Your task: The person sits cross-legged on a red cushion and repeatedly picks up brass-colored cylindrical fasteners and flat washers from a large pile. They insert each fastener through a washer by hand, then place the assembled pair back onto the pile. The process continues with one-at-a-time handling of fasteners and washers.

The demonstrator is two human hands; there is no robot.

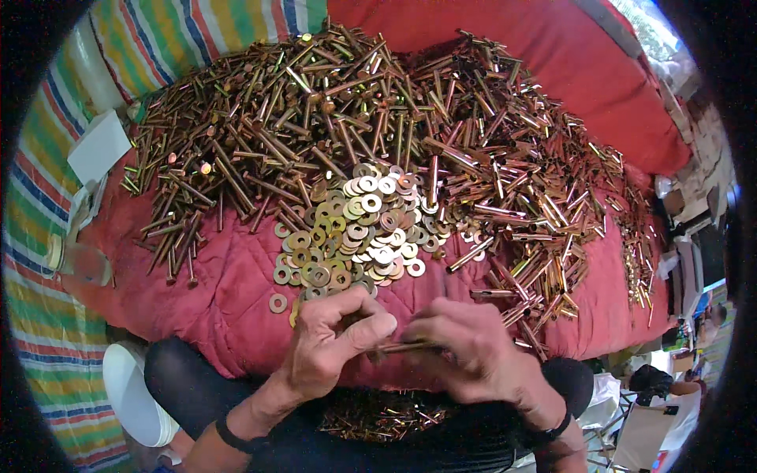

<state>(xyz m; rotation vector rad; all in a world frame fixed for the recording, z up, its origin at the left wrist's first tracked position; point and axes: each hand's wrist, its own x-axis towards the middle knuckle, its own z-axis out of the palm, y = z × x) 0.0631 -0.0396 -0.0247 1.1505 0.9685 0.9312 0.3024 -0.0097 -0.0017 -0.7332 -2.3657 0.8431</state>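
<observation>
1. Upper half: heaped loose bolts (260,126) and, rightward, sleeves (524,193); plenty apparently left.
2. Centre: loose washers (371,229), many remaining.
3. Bottom centre: smaller metal heap (386,418); whether finished, I cannot tell.
4. Lower centre: right hand (473,347), narrow grip around a rod (404,347); left hand (327,343) curled, contents unclear.

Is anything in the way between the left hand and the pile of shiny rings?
Nothing I can see. The left hand is right by the near edge of the washers. The long bolts lie mostly behind them, not between.
</observation>
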